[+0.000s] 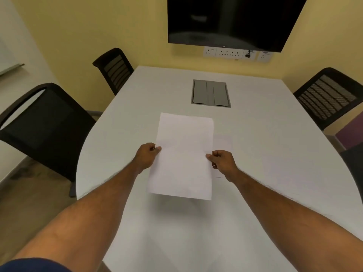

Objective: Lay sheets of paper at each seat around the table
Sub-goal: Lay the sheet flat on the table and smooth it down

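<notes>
A white sheet of paper (183, 154) hangs a little above the middle of the white table (265, 154), throwing a shadow below its near edge. My left hand (147, 155) pinches its left edge and my right hand (221, 160) pinches its right edge. Another white sheet (223, 143) lies flat on the table just right of the held one, partly hidden behind it and my right hand. How many sheets are in my hands cannot be told.
Two black mesh chairs stand at the left side, one near (42, 126) and one far (115, 68). Another chair (330, 97) stands at the right. A grey cable hatch (210, 93) sits in the tabletop. A dark screen (231, 20) hangs on the yellow wall.
</notes>
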Motion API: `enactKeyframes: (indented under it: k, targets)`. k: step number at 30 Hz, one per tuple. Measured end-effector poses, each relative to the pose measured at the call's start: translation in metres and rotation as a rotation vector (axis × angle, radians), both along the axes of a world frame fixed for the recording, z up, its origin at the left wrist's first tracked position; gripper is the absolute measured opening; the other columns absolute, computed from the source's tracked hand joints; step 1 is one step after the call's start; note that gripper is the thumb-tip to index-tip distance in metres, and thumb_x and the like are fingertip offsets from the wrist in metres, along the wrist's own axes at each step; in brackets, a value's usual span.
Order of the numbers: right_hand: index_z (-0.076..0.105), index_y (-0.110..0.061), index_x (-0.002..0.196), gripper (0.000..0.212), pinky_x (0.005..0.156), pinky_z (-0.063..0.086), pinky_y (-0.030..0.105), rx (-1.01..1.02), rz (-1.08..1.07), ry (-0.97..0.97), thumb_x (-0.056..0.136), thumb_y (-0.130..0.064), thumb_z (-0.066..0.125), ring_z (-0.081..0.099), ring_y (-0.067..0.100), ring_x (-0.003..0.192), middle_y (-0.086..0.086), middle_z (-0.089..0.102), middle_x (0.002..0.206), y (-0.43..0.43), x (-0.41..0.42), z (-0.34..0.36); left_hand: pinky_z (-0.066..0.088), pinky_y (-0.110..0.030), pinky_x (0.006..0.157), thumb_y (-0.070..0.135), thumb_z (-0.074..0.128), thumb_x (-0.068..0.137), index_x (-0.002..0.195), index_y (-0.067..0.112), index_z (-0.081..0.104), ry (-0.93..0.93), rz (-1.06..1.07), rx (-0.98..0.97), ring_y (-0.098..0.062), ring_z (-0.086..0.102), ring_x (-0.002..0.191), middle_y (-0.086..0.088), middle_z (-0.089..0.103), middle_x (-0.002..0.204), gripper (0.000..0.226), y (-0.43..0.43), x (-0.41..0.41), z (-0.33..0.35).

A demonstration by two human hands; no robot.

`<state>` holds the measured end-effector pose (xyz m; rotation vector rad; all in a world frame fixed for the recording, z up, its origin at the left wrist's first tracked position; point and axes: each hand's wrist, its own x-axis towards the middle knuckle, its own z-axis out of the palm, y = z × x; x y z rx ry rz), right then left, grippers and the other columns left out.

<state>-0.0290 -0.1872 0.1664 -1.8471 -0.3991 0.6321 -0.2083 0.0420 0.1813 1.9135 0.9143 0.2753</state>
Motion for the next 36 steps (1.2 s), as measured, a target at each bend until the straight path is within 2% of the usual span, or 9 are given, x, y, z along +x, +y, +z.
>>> enactKeyframes:
  k: [10,13,16,20,22,25,29,33,36]
  targets:
    - [0.066,0.008,0.082,0.022,0.049,0.041,0.016,-0.001,-0.204,0.01,0.086,-0.012,0.072,0.054,0.014,0.056,0.007,0.061,0.072,0.082,-0.076,-0.016,0.025,-0.03,0.055,0.028,0.055,0.096,0.065,0.016,0.036,0.071,-0.177,-0.004,-0.017,0.033,0.061,-0.002,0.035,0.067,0.039,0.113,-0.028,-0.006]
    - [0.065,0.011,0.082,0.027,0.051,0.039,0.023,-0.029,-0.22,0.019,0.084,-0.015,0.074,0.053,0.013,0.053,0.011,0.058,0.07,0.096,-0.087,-0.018,0.025,-0.03,0.055,0.029,0.055,0.096,0.066,0.016,0.036,0.087,-0.191,-0.005,-0.017,0.032,0.061,-0.004,0.035,0.069,0.038,0.13,-0.03,-0.005]
    - [0.067,0.001,0.075,0.019,0.05,0.037,0.025,-0.016,-0.23,0.058,0.084,-0.014,0.075,0.054,0.016,0.055,0.008,0.059,0.068,0.103,-0.092,-0.019,0.027,-0.029,0.056,0.032,0.055,0.096,0.068,0.015,0.038,0.119,-0.216,-0.008,-0.017,0.035,0.062,-0.004,0.037,0.071,0.037,0.142,-0.03,-0.004]
    - [0.065,0.008,0.082,0.022,0.046,0.036,0.027,0.02,-0.223,0.106,0.085,-0.012,0.073,0.054,0.014,0.052,0.011,0.056,0.071,0.114,-0.095,-0.019,0.033,-0.03,0.062,0.042,0.057,0.093,0.074,0.013,0.044,0.138,-0.227,-0.071,-0.018,0.041,0.066,-0.002,0.044,0.074,0.037,0.152,-0.037,-0.005]
    - [0.062,0.002,0.075,0.02,0.044,0.035,0.026,0.033,-0.22,0.125,0.085,-0.012,0.073,0.053,0.013,0.05,0.009,0.053,0.068,0.122,-0.099,-0.021,0.037,-0.032,0.067,0.048,0.057,0.092,0.075,0.015,0.043,0.142,-0.221,-0.102,-0.02,0.043,0.069,-0.003,0.043,0.076,0.04,0.158,-0.046,-0.008]
    - [0.057,-0.008,0.068,0.024,0.044,0.03,0.026,0.059,-0.227,0.157,0.086,-0.012,0.073,0.051,0.013,0.051,0.004,0.051,0.063,0.134,-0.103,-0.027,0.048,-0.035,0.074,0.062,0.051,0.09,0.089,0.014,0.052,0.124,-0.178,-0.195,-0.022,0.051,0.079,-0.004,0.052,0.085,0.048,0.172,-0.058,-0.013]
    - [0.057,-0.009,0.067,0.024,0.043,0.027,0.024,0.079,-0.285,0.202,0.086,-0.013,0.072,0.049,0.014,0.053,0.002,0.05,0.063,0.153,-0.111,-0.037,0.049,-0.038,0.087,0.07,0.035,0.09,0.126,0.015,0.054,0.16,-0.148,-0.321,-0.027,0.062,0.102,-0.008,0.063,0.114,0.069,0.196,-0.071,-0.021]
    - [0.066,-0.003,0.086,0.013,0.042,0.028,0.023,0.091,-0.413,0.276,0.085,-0.014,0.073,0.051,0.014,0.053,0.007,0.057,0.073,0.184,-0.112,-0.046,0.048,-0.035,0.081,0.07,0.03,0.091,0.137,0.015,0.046,0.148,-0.13,-0.409,-0.026,0.061,0.105,-0.01,0.062,0.119,0.074,0.232,-0.073,-0.032]
    - [0.065,-0.006,0.088,0.013,0.044,0.028,0.025,0.101,-0.491,0.329,0.085,-0.016,0.074,0.052,0.013,0.053,0.006,0.06,0.076,0.215,-0.114,-0.053,0.049,-0.034,0.084,0.072,0.034,0.089,0.135,0.018,0.047,0.164,-0.15,-0.407,-0.022,0.056,0.11,0.001,0.054,0.126,0.071,0.262,-0.066,-0.043]
